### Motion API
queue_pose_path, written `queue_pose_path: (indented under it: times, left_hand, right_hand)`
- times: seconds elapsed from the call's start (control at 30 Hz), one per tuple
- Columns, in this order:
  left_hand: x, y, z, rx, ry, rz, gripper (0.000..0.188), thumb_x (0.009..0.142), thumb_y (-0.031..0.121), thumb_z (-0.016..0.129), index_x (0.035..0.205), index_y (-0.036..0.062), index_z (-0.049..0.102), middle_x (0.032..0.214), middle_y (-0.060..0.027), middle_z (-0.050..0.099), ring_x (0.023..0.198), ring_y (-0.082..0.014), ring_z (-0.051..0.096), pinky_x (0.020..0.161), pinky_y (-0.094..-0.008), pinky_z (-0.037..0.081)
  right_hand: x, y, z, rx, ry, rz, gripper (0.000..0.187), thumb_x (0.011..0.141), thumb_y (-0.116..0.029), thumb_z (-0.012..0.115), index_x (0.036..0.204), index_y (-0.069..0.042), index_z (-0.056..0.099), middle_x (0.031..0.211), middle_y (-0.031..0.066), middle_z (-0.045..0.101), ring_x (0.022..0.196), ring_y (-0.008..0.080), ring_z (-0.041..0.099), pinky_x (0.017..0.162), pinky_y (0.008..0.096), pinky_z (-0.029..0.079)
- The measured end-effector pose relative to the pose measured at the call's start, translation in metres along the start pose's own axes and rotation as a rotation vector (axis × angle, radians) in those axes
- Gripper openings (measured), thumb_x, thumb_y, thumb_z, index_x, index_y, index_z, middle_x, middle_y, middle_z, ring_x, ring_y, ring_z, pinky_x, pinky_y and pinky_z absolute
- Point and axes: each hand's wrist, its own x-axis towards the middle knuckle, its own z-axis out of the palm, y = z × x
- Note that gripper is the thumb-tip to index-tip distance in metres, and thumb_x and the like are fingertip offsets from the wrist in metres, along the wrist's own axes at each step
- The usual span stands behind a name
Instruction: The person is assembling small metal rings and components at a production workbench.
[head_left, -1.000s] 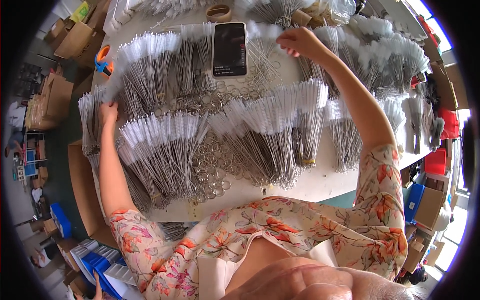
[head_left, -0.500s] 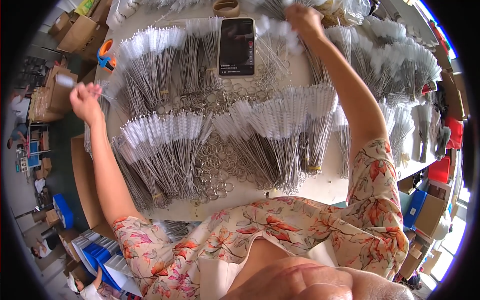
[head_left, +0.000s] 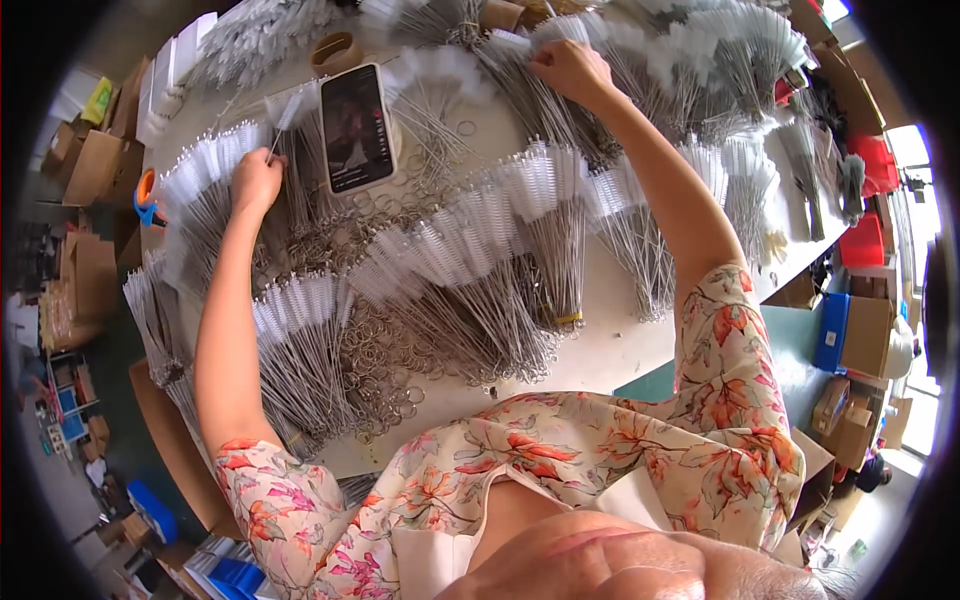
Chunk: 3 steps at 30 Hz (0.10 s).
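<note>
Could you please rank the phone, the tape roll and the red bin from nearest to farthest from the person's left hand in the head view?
From the left hand:
1. Phone, just to its right, propped upright.
2. Tape roll, farther up the table, near the far edge.
3. Red bin, far across at the table's right end.

Right hand's [head_left: 568, 68] fingertips buried among brush bundles [head_left: 640, 70], phone [head_left: 356, 127] screen content blurred, tabletop [head_left: 620, 350] near edge hidden by floral sleeve, far clutter indistinct

A pale worktop [head_left: 640, 350] fills the middle. Cardboard boxes [head_left: 95, 165] stack on the floor at left; blue and red bins [head_left: 830, 330] stand right, beside a bright window [head_left: 915, 150].
</note>
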Motion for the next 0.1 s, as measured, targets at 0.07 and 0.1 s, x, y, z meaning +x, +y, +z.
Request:
queue_pose_path:
  times: [0.07,0.1]
  left_hand:
    - [0.0013,0.0124,-0.0001,-0.027,-0.053,-0.073,0.02,0.079,0.021,0.055,0.079,0.0031,0.063,0.082,-0.0137,0.066,0.081,-0.0263,0.063,0.072,-0.0393,0.047]
    - [0.0014,0.0101,-0.003,-0.054,-0.071,-0.115,0.02,0.08,0.021,0.055,0.079,0.0028,0.063,0.083,-0.0124,0.067,0.081,-0.0239,0.064,0.074,-0.0384,0.047]
  right_hand:
    - [-0.0009,0.0055,0.0054,-0.081,-0.032,0.025,0.028,0.072,-0.039,0.059,0.082,-0.015,0.065,0.087,0.0082,0.065,0.084,0.0292,0.061,0.071,0.0434,0.047]
    - [-0.0012,-0.0044,0.0009,-0.09,-0.089,0.027,0.028,0.068,-0.033,0.06,0.087,-0.014,0.066,0.092,0.0122,0.065,0.09,0.0302,0.061,0.077,0.0429,0.047]
